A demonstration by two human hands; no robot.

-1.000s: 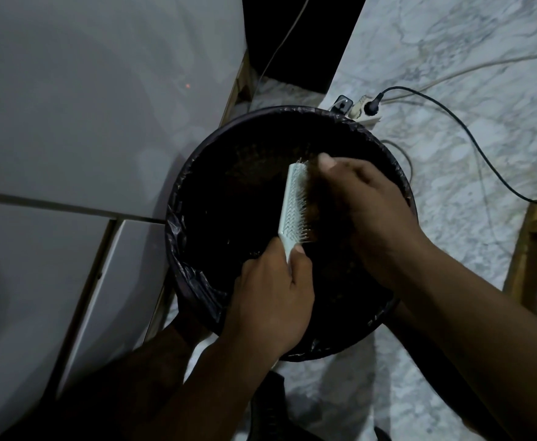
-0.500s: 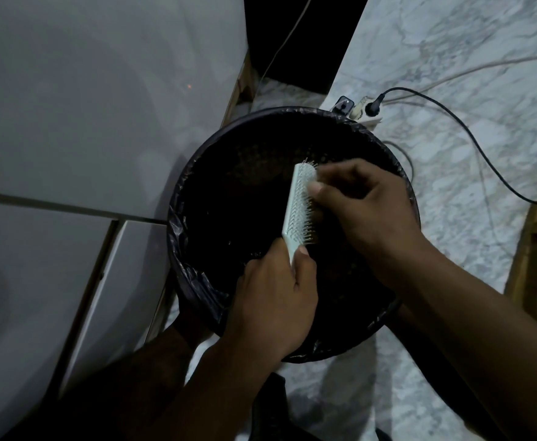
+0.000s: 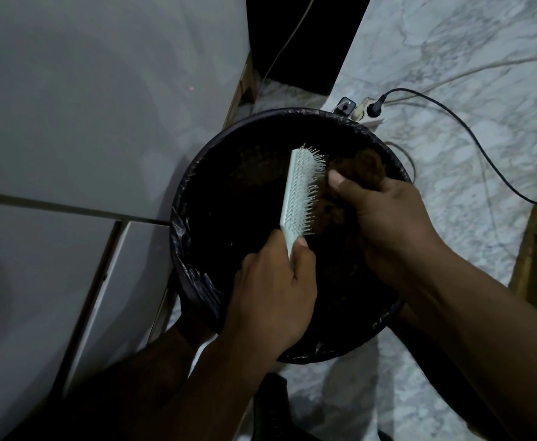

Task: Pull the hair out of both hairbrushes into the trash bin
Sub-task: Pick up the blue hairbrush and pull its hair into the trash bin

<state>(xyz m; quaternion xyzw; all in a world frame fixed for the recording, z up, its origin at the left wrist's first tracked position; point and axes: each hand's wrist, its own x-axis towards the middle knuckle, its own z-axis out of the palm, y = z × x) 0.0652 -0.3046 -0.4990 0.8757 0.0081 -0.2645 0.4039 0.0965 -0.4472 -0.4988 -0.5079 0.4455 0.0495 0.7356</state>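
Note:
A pale mint hairbrush [image 3: 299, 189] is held upright over the round black-lined trash bin [image 3: 194, 281], its bristles facing right. My left hand [image 3: 270, 291] is closed around its handle from below. My right hand [image 3: 384, 224] pinches a brown wad of hair [image 3: 364, 168] just right of the bristles, partly still caught in them. The upper bristles show bare. More brownish hair lies dimly inside the bin. No second hairbrush is in view.
A white appliance or cabinet [image 3: 70, 154] fills the left side. The marble floor [image 3: 483, 90] carries a power strip [image 3: 361, 111] and a black cable [image 3: 470, 135] behind the bin. A wooden furniture leg [image 3: 534, 249] stands at the right.
My right hand has pulled away from the bristles to the right, drawing the wad of hair off the upper part of the brush. The left hand and brush stayed nearly still.

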